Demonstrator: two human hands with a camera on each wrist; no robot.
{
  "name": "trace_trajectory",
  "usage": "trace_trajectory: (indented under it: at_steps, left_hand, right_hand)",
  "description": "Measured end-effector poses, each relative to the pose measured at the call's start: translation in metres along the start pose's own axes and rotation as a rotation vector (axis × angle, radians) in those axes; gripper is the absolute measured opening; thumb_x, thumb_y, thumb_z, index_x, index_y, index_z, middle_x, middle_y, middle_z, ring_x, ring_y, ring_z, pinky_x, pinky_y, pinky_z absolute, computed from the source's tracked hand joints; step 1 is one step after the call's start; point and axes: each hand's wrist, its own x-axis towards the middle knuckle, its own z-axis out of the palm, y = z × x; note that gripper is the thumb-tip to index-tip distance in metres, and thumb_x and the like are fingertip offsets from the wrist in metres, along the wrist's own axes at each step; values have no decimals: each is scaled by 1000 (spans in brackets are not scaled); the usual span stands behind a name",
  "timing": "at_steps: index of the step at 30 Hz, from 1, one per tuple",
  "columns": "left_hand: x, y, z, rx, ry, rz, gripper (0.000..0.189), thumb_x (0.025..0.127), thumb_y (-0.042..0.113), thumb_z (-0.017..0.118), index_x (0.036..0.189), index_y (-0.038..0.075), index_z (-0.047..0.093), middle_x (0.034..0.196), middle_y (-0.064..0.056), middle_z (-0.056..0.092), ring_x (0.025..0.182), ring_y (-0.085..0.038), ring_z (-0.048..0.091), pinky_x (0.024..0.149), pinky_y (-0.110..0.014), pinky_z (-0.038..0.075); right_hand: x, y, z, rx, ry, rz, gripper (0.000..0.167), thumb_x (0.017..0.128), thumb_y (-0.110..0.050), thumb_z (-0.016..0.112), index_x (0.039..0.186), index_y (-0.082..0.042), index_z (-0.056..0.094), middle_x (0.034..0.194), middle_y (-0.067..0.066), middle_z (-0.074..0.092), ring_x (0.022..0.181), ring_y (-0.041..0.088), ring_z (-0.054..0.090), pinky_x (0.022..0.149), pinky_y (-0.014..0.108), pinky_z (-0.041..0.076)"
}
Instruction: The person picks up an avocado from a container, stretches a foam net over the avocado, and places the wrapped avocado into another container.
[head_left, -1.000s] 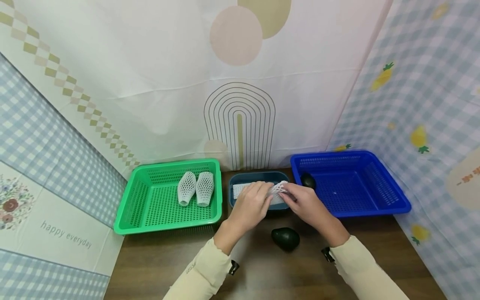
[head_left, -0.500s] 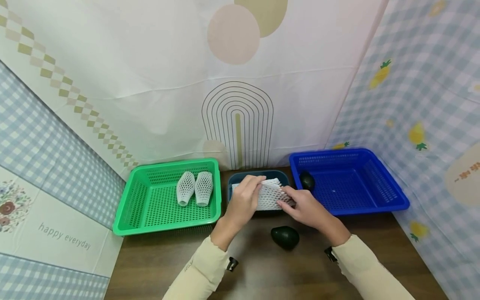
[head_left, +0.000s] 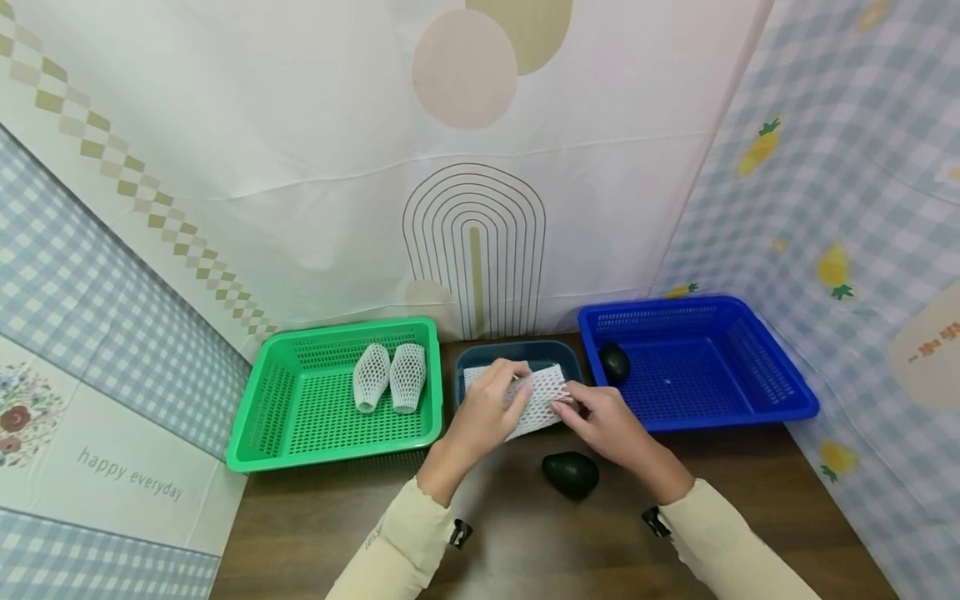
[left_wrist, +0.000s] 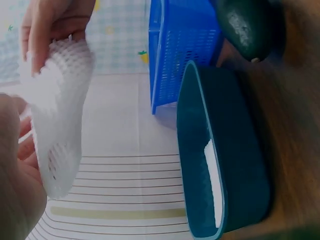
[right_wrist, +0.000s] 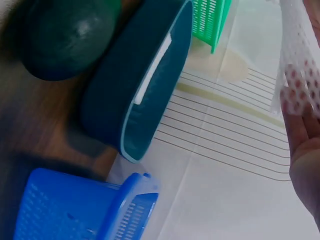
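A white foam net sleeve is stretched between my two hands, above the small dark teal bin. My left hand holds the sleeve's left part. Fingers and thumb of my right hand pinch its right end. In the left wrist view the sleeve looks flattened, with nothing visible inside. Below the hands, a dark green avocado lies on the wooden table. More white net shows in the bin, partly hidden by my left hand.
On the left is a green basket holding two bulging net sleeves; their contents are hard to make out. To the right stands a blue basket with one avocado at its left side. A printed cloth hangs behind.
The sleeve came up out of the bin area, spread wider between the hands, then tilted down toward its left end. The avocados and baskets stay put.
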Motion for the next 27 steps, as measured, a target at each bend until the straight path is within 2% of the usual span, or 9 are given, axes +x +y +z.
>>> trace_trajectory:
  at_steps: [3, 6, 9, 14, 19, 23, 27]
  left_hand:
    - [-3, 2, 2, -4, -67, 16, 28, 101, 21, 64, 122, 3, 66, 118, -10, 71, 106, -21, 69, 96, -36, 57]
    - [-5, 3, 3, 23, -85, 52, 28, 101, 21, 64, 122, 3, 67, 117, -10, 72, 105, -21, 70, 94, -37, 58]
    - [-6, 3, 5, 43, -55, 62, 21, 102, 14, 63, 119, 3, 68, 111, -10, 73, 100, -21, 70, 90, -36, 59]
    - [-6, 1, 5, 9, 15, 23, 19, 101, 7, 64, 119, 1, 68, 109, -11, 73, 99, -22, 71, 88, -36, 60]
    - [-4, -1, 1, -24, 82, 0, 19, 101, 5, 64, 119, 1, 69, 110, -12, 73, 100, -22, 71, 87, -36, 60]
    - [-3, -4, -3, -35, 118, -22, 18, 101, 6, 63, 118, 3, 69, 108, -9, 72, 96, -19, 70, 83, -34, 60]
    - [-4, -6, -4, -54, 118, -47, 18, 102, 6, 63, 117, 3, 70, 109, -9, 72, 97, -20, 70, 83, -35, 60]
  right_hand:
    - [4, -4, -1, -10, 51, -15, 17, 88, 3, 75, 92, -9, 63, 71, -4, 59, 60, -1, 49, 52, 15, 43]
    - [7, -5, -2, -7, 95, -20, 20, 87, 4, 75, 101, -6, 66, 76, 1, 66, 62, 1, 55, 54, 16, 47]
    - [8, -6, -4, 13, 94, 3, 24, 88, 3, 75, 109, -6, 66, 78, 1, 66, 63, 1, 55, 53, 18, 48]
    - [5, -5, -4, 6, 23, 32, 29, 89, -1, 75, 114, -6, 63, 82, 2, 67, 65, 0, 56, 53, 19, 49]
    - [-2, 1, 0, -61, -30, -7, 29, 89, -4, 77, 113, -5, 63, 85, 2, 72, 69, 3, 65, 59, 19, 55]
    - [-7, 5, 4, -88, -52, -31, 27, 88, -5, 78, 112, -4, 65, 82, -1, 70, 68, 1, 63, 59, 19, 54]
    - [-11, 7, 6, -87, -53, -47, 24, 88, -5, 79, 109, -5, 66, 82, -3, 69, 67, -1, 59, 59, 17, 53]
